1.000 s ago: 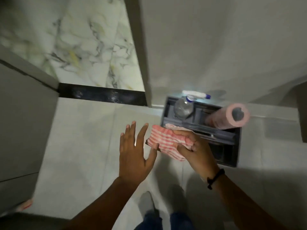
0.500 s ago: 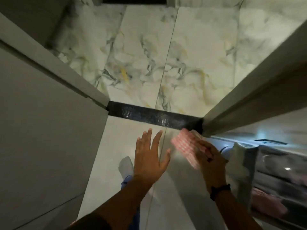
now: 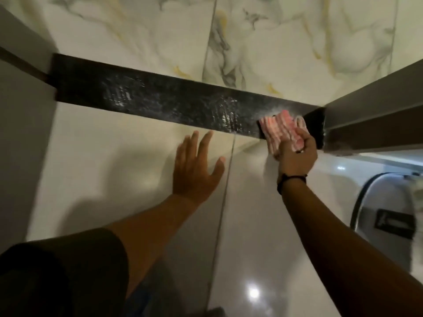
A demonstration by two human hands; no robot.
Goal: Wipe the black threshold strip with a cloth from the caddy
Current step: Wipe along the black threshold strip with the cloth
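Note:
A black threshold strip [image 3: 160, 99] runs across the doorway between the pale floor tiles and the marble floor beyond. My right hand [image 3: 297, 154] grips a folded pink-and-white striped cloth [image 3: 280, 130] and presses it onto the strip's right end, close to the door frame. A black band sits on that wrist. My left hand [image 3: 196, 168] is open, fingers spread, palm down over the pale tile just short of the strip's middle. The caddy is out of view.
A grey door frame [image 3: 370, 117] closes the right side, a grey wall panel [image 3: 25, 133] the left. A white rounded object with a dark rim [image 3: 384, 211] sits low at the right. Marble floor [image 3: 251, 42] lies beyond the strip.
The view has swung from the caddy to the doorway and come closer to the floor. My right hand carried the cloth forward onto the strip's right end. My left hand stayed open.

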